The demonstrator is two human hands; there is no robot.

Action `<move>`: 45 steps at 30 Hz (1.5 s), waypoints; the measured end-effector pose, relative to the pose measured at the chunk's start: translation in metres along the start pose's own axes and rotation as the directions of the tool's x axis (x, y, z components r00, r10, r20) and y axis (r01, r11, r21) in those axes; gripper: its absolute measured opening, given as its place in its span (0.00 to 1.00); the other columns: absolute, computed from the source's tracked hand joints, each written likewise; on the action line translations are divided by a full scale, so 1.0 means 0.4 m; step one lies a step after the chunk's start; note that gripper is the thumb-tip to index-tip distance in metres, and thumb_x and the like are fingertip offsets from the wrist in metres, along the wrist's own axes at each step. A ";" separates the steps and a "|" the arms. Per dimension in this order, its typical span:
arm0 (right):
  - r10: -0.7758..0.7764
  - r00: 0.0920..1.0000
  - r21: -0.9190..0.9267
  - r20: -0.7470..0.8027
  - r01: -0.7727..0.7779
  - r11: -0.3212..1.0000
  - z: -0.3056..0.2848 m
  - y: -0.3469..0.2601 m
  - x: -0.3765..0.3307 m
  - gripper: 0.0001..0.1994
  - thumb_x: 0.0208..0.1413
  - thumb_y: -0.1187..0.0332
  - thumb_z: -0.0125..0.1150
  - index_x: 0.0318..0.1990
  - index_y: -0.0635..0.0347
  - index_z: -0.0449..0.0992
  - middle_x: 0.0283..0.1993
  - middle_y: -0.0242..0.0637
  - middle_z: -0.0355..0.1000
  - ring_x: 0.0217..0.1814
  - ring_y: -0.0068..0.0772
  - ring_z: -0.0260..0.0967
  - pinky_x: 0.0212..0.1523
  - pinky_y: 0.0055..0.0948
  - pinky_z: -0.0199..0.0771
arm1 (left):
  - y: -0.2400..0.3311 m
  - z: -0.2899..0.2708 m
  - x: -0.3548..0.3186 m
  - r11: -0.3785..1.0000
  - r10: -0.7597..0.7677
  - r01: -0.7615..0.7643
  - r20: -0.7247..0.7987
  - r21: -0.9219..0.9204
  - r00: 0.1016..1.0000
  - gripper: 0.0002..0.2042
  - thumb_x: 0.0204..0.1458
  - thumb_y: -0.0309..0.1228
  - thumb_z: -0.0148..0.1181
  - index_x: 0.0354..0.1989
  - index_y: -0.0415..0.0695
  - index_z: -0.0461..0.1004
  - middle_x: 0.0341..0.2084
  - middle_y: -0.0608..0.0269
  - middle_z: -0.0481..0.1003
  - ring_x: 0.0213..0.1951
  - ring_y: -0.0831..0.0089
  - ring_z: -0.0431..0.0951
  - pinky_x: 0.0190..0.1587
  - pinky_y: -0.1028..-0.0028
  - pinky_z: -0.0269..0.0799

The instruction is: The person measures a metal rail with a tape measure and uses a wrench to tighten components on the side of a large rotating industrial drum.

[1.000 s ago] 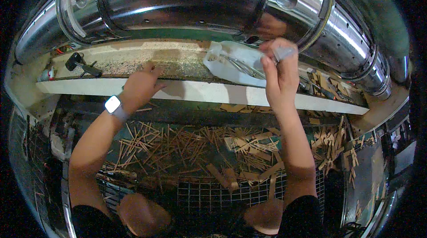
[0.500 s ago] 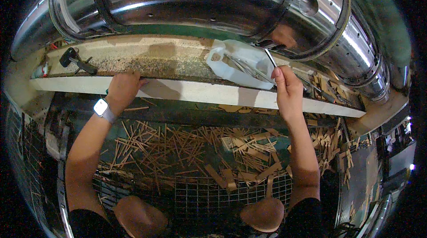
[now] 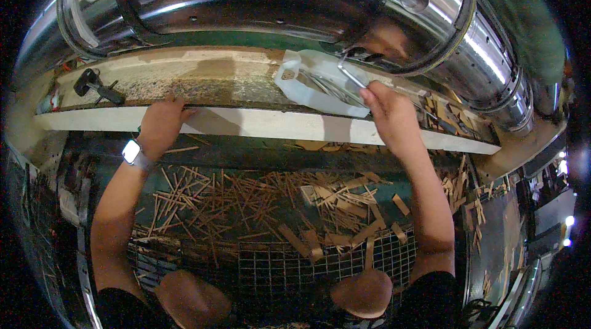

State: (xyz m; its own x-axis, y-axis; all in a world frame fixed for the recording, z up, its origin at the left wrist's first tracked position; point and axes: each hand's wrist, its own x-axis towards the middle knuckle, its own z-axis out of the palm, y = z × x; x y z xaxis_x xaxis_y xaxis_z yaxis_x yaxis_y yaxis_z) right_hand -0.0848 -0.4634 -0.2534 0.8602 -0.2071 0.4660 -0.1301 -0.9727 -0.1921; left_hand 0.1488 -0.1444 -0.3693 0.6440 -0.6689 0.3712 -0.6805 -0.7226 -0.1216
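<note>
My right hand (image 3: 394, 116) is closed on a bent metal hex key (image 3: 352, 74), its short end pointing up and away from me. Beneath the key lies a cut-open white plastic jug (image 3: 295, 89) with several thin metal rods (image 3: 325, 87) inside. My left hand (image 3: 161, 124), a watch on its wrist, rests at the near edge of a long pale ledge (image 3: 258, 123). Its fingers curl over the edge and are partly hidden. Left of it on the ledge's trough lies a black-headed tool with a dark handle (image 3: 98, 87).
A large shiny metal cylinder (image 3: 246, 6) with bolt holes and bands spans the far side. Below the ledge, many cardboard strips (image 3: 228, 203) lie scattered over a dark surface and a wire grid (image 3: 277, 270). More cardboard scraps (image 3: 452, 116) sit in the trough's right end.
My right hand has tilted the hex key leftward over the jug, so its bent end now shows. My left hand stays at the ledge. The whole view has shifted slightly.
</note>
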 end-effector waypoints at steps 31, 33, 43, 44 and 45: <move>0.073 0.993 0.248 -0.088 -0.049 0.968 -0.022 0.021 0.010 0.19 0.58 0.56 0.44 0.26 0.65 0.68 0.17 0.40 0.63 0.19 0.31 0.61 0.23 0.31 0.62 | 0.026 -0.005 -0.013 0.998 -0.052 0.053 -0.048 0.016 0.997 0.12 0.50 0.38 0.51 0.32 0.40 0.66 0.28 0.51 0.70 0.27 0.54 0.74 0.27 0.62 0.70; 0.037 0.992 0.071 -0.117 -0.029 0.997 -0.035 0.010 0.010 0.18 0.58 0.56 0.44 0.28 0.64 0.69 0.19 0.47 0.65 0.21 0.40 0.64 0.26 0.35 0.64 | 0.025 -0.004 -0.015 0.999 -0.048 0.049 -0.069 0.014 0.996 0.13 0.50 0.39 0.51 0.31 0.40 0.67 0.27 0.51 0.69 0.26 0.55 0.74 0.26 0.62 0.70; 0.215 0.960 0.588 0.182 -0.281 0.759 0.073 -0.045 -0.007 0.17 0.59 0.59 0.45 0.24 0.64 0.67 0.14 0.33 0.62 0.16 0.21 0.59 0.18 0.23 0.59 | 0.016 0.011 -0.010 0.999 -0.045 0.047 -0.105 0.021 0.993 0.13 0.50 0.40 0.51 0.31 0.41 0.67 0.28 0.52 0.70 0.28 0.56 0.74 0.27 0.62 0.70; 0.201 0.962 0.616 0.183 -0.271 0.739 0.066 -0.044 -0.007 0.17 0.59 0.59 0.45 0.24 0.63 0.67 0.14 0.31 0.61 0.15 0.20 0.57 0.18 0.22 0.57 | 0.016 0.011 -0.010 0.999 -0.037 0.040 -0.126 0.025 0.991 0.14 0.50 0.40 0.51 0.31 0.41 0.68 0.28 0.52 0.70 0.28 0.56 0.74 0.27 0.62 0.70; 0.187 0.963 0.643 0.197 -0.270 0.717 0.063 -0.041 -0.013 0.17 0.59 0.60 0.44 0.24 0.62 0.67 0.14 0.30 0.59 0.15 0.19 0.55 0.17 0.21 0.55 | 0.020 0.012 -0.012 0.998 -0.047 0.050 -0.109 0.027 0.993 0.14 0.50 0.41 0.51 0.31 0.41 0.68 0.28 0.53 0.70 0.28 0.56 0.74 0.27 0.63 0.70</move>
State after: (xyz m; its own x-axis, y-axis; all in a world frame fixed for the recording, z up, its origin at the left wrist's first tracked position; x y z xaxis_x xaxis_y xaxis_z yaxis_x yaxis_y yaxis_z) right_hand -0.0749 -0.4438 -0.2745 0.9007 -0.3603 0.2427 -0.0089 -0.5740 -0.8188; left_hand 0.1419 -0.1477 -0.3763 0.6335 -0.6113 0.4744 -0.6374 -0.7599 -0.1280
